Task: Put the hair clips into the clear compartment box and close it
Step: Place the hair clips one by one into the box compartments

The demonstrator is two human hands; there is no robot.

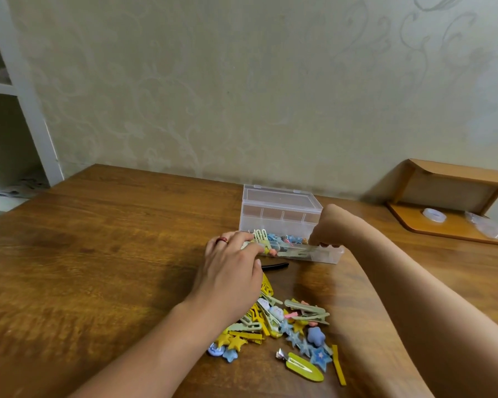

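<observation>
Fingers: left hand (pixel 230 262) pinches a pale clip (pixel 260 236); right hand (pixel 327 225) curls, pressing clips into box (pixel 322 255).
Advice: lay clips flat, below the rim.
Pile (pixel 285 328): near table's (pixel 98 254) front edge, waiting.

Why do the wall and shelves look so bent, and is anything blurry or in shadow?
Head view: the wide-angle lens bows the white shelf unit and the table edges. Lighting is soft and dim; the left hand casts a faint shadow leftward. The clear box shows no strong glare; the hair clips look slightly soft.
</observation>
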